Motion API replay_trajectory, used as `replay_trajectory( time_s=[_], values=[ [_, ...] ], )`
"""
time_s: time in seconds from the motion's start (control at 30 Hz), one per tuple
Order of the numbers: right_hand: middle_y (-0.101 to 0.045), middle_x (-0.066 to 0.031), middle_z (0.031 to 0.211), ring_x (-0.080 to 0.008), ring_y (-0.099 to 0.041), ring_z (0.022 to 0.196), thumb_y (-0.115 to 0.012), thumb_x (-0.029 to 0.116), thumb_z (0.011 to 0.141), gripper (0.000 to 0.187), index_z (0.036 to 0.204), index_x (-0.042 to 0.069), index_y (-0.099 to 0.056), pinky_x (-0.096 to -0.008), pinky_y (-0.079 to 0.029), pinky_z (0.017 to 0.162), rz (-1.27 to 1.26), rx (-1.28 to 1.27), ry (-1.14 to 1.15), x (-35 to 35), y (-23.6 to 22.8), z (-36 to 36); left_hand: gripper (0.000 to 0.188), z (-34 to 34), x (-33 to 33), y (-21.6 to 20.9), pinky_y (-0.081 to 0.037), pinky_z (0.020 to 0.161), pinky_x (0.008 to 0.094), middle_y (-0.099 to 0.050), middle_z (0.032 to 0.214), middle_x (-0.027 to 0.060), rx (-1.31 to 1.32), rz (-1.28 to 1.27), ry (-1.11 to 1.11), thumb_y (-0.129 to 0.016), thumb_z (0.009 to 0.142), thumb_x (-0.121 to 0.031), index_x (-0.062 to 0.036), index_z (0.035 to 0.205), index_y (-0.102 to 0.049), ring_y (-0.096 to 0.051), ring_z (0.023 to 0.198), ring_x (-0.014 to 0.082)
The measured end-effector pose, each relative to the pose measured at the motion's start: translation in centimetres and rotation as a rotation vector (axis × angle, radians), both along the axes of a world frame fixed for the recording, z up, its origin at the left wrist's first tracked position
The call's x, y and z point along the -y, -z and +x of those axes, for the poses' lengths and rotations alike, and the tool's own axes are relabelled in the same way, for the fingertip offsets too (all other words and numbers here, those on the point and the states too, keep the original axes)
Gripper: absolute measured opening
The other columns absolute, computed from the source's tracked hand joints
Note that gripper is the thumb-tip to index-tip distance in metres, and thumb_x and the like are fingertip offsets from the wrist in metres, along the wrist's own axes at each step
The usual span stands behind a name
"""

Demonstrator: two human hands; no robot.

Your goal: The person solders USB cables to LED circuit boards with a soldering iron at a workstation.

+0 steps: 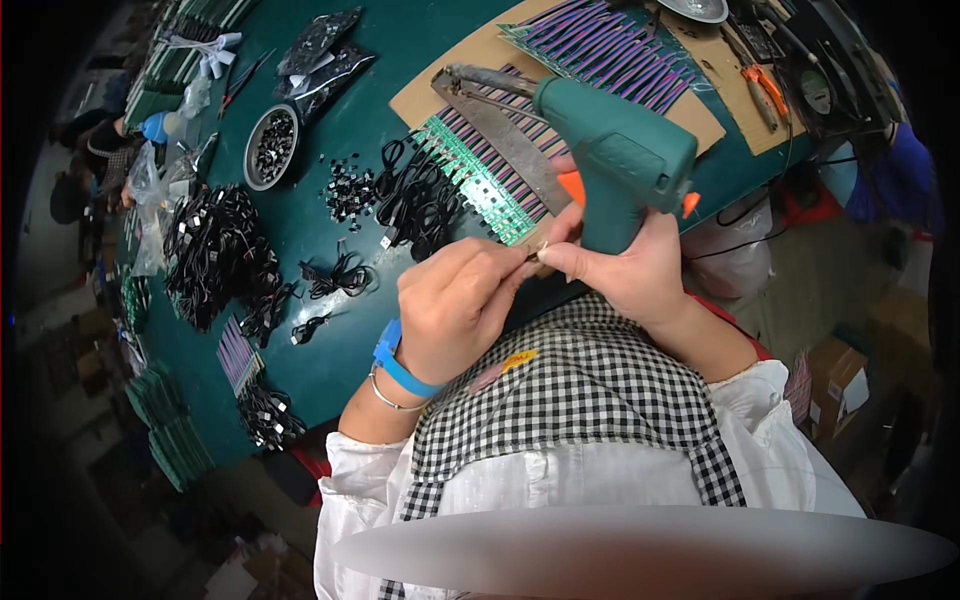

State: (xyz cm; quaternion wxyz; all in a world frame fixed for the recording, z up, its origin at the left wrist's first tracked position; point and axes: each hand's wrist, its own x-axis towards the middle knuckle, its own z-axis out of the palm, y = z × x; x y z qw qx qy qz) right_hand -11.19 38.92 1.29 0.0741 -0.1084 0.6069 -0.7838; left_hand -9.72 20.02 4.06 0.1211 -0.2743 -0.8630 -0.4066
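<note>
Near the tabletop's (325, 375) edge, I see the right hand (645, 265) grasping a green hot-glue gun (625, 135), its nozzle (490, 82) slanting up-left, beyond the tiny piece (537, 252) (details unclear) pinched by left hand (450, 290) and right thumb.

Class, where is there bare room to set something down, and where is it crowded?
The dark green tabletop has one bare patch between the dark plastic bags and the brown cardboard sheet, another between the small coiled black cable and the blue wristband. Crowded: the black cable heap, and the cardboard's green circuit boards, partly hidden by the green plastic glue gun.
</note>
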Motion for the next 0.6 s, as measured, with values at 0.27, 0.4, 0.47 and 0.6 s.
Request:
replay_trajectory(
  time_s=[0.27,0.4,0.47,0.6],
  values=[
    [-0.062,-0.0113,0.109,-0.0129,-0.065,0.080,-0.074,-0.009,0.073,0.060,0.126,-0.005,-0.046,-0.0255,-0.054,0.064,-0.121,0.106,-0.029,-0.2,-0.4,0.2,0.018,0.3,-0.1,0.4,-0.045,0.049,0.0310,-0.060,0.068,0.0095,0.140,0.132,0.041,-0.074,0.070,0.002,-0.0021,0.086,-0.066,-0.059,0.055,0.0227],
    [-0.055,-0.0130,0.123,-0.0143,-0.066,0.080,-0.075,-0.009,0.073,0.061,0.127,-0.004,-0.046,-0.0254,-0.055,0.063,-0.153,0.138,-0.066,-0.5,0.0,0.2,0.017,0.3,-0.1,0.7,-0.045,0.048,0.0313,-0.059,0.067,0.0094,0.120,0.140,0.080,-0.073,0.070,0.003,-0.0020,0.086,-0.066,-0.058,0.055,0.0233],
    [-0.055,-0.0130,0.123,-0.0145,-0.066,0.080,-0.074,-0.009,0.073,0.061,0.127,-0.004,-0.046,-0.0252,-0.055,0.062,-0.148,0.159,-0.090,-0.7,-0.2,0.0,0.018,0.4,-0.2,0.8,-0.045,0.049,0.0313,-0.059,0.067,0.0096,0.113,0.148,0.079,-0.072,0.070,0.003,-0.0016,0.086,-0.065,-0.059,0.055,0.0235],
    [-0.061,-0.0103,0.113,-0.0140,-0.065,0.080,-0.073,-0.007,0.074,0.053,0.122,-0.004,-0.050,-0.0281,-0.055,0.070,-0.192,0.150,-0.039,-0.4,-0.3,0.3,0.015,0.5,-0.3,0.5,-0.048,0.052,0.0264,-0.065,0.070,0.0107,0.108,0.126,0.052,-0.073,0.072,0.007,0.0010,0.084,-0.067,-0.062,0.058,0.0201]
  ],
)
